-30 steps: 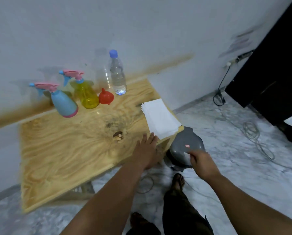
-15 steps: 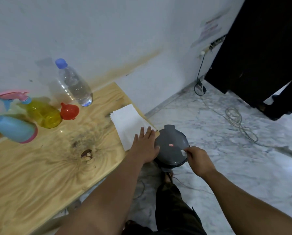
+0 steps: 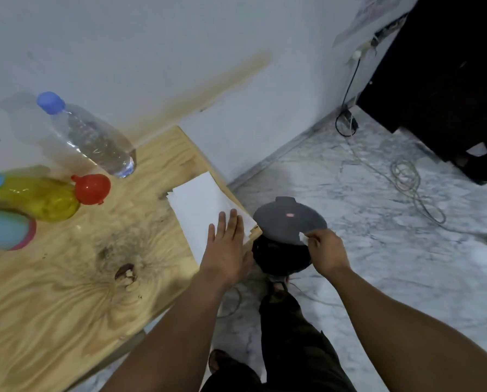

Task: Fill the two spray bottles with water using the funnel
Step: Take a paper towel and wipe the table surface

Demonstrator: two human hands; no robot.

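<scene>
On the wooden table, a clear water bottle with a blue cap stands by the wall. In front of it are a red funnel, a yellow spray bottle and a blue spray bottle, the last cut off by the left edge. My left hand rests flat on a stack of white paper at the table's right corner. My right hand pinches the near edge of a grey bin lid, with a small white scrap at the fingertips.
The lid is tilted up over a black bin on the marble floor beside the table. Cables lie on the floor to the right. A dark cabinet stands at the far right. My leg and foot are below.
The view has swung right and closer to the bin. My left hand slid onto the paper stack. My right hand has raised the grey lid, so the black bin shows beneath.
</scene>
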